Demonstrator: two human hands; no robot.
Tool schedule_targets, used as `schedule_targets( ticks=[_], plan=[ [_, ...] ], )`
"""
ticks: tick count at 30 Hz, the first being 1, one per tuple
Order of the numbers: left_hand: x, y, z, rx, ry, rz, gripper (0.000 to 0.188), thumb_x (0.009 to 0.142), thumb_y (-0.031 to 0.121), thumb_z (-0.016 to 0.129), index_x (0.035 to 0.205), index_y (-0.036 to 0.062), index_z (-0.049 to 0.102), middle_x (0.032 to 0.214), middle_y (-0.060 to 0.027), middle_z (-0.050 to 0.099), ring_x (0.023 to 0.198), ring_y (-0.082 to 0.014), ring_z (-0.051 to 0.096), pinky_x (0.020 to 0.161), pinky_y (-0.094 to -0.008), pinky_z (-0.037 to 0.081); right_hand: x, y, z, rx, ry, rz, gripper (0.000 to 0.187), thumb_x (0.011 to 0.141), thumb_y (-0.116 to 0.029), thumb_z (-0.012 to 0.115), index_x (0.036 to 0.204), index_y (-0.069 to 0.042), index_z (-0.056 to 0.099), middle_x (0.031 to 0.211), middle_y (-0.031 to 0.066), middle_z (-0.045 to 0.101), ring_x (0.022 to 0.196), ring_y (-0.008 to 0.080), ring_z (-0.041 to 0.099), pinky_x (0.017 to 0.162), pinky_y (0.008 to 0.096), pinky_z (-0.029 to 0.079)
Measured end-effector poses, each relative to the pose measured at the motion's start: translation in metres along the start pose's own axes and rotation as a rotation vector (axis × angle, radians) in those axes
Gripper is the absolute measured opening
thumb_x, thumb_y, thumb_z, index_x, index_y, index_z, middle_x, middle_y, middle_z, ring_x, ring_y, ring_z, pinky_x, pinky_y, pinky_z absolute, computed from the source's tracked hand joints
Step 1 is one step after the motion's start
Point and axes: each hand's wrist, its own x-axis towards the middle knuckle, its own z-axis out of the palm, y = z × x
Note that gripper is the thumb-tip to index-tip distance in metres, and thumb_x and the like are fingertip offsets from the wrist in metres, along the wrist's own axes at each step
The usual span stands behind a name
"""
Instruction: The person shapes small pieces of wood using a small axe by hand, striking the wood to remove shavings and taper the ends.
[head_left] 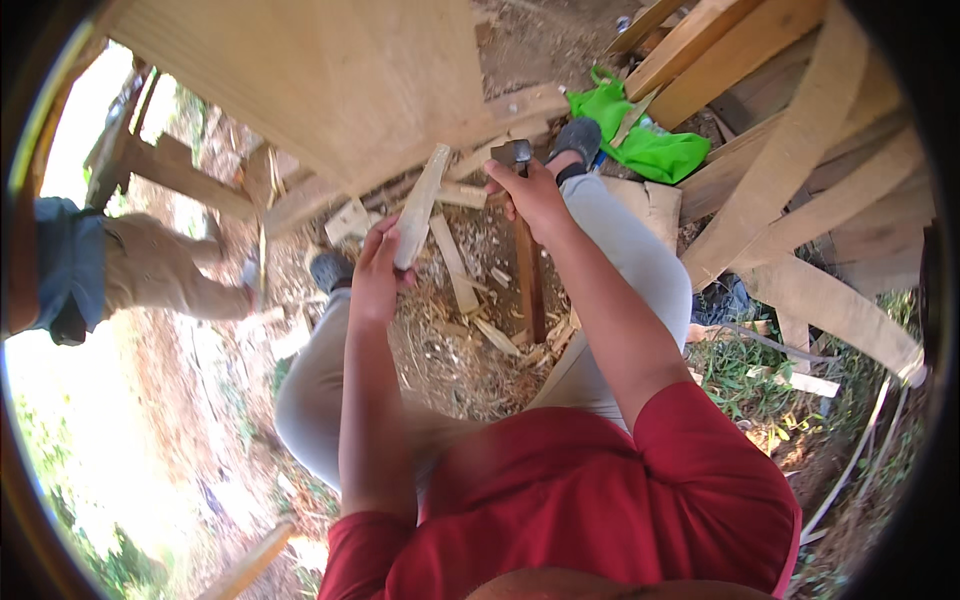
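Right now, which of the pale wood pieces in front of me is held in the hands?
The long pale piece in the left hand, slanting up and right. Others, like the narrow strip beside it, lie among the wood chips.

no lettering, numbers or signs legible anywhere.

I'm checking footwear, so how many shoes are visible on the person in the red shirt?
2: the right shoe, between the right hand and the green bag; the left shoe, just left of the left hand.
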Motion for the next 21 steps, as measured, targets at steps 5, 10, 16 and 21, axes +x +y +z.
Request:
schedule_targets(
  ticks=[5, 10, 16, 21],
  plan=[
    [-0.085, 0.046, 0.025, -0.058, -0.124, 0.143, 0.037, 0.112, 0.03, 0.052, 0.143, 0.0099, 0.055, 0.1, -0.0045, 0.066, 0.072, -0.011, 0.058, 0.059, -0.0249, 0.046, -0.076, -0.061, -0.003, 0.321, -0.164, -0.172, 0.031, 0.094, -0.024, 0.08, 0.108, -0.002, 0.062, 0.089, 0.0048, 0.072, 0.057, 0.0084, 0.053, 0.053, 0.0278, 0.046],
    [-0.142, 0.06, 0.043, -0.271, -0.327, 0.14, 0.038, 0.112, 0.026, 0.049, 0.146, 0.0069, 0.049, 0.097, -0.0068, 0.065, 0.067, -0.0143, 0.056, 0.056, -0.0281, 0.042, -0.149, -0.094, -0.006, 0.392, -0.223, -0.32, 0.016, 0.095, -0.013, 0.078, 0.102, -0.005, 0.066, 0.085, 0.001, 0.068, 0.056, 0.0074, 0.053, 0.053, 0.0267, 0.044],
    [-0.174, 0.063, 0.065, -0.423, -0.585, 0.084, 0.05, 0.11, 0.041, 0.05, 0.144, 0.0038, 0.049, 0.097, -0.009, 0.065, 0.07, -0.0153, 0.057, 0.058, -0.0268, 0.043, -0.199, -0.106, -0.023, 0.577, -0.226, -0.375, 0.025, 0.092, -0.007, 0.08, 0.11, -0.005, 0.063, 0.081, -0.0019, 0.062, 0.057, 0.0071, 0.052, 0.052, 0.0263, 0.043],
    [-0.205, 0.064, 0.098, -0.191, -0.345, 0.32, 0.059, 0.105, 0.042, 0.063, 0.145, 0.001, 0.048, 0.105, -0.0076, 0.067, 0.086, -0.0125, 0.061, 0.068, -0.0238, 0.048, -0.214, -0.113, -0.039, 0.476, -0.052, -0.408, 0.037, 0.089, -0.008, 0.084, 0.117, -0.005, 0.061, 0.08, -0.0014, 0.06, 0.057, 0.0077, 0.05, 0.052, 0.0271, 0.042]
  ],
)
